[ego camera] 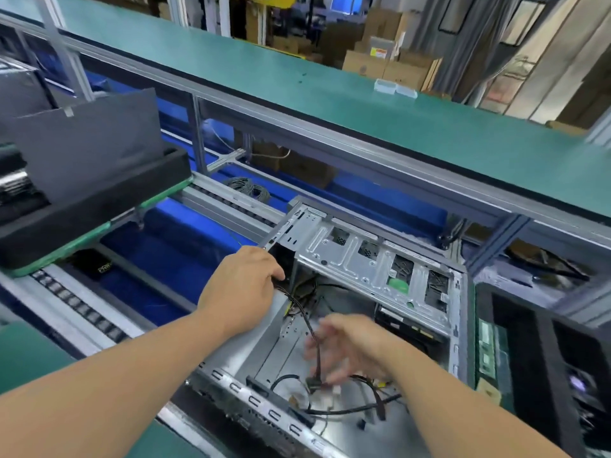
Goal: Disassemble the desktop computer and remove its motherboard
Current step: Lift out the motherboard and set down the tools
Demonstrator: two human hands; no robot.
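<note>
Cable bundle (310, 328) runs diagonally from left hand (244, 285) to right hand (344, 348).

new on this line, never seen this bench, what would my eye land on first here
The opened computer case in the lower middle, tipped open with its silver drive cage on the far side. Both hands are inside it: the left hand grips a black cable bundle near the case's left edge, and the blurred right hand reaches toward loose connectors on the floor.
</note>
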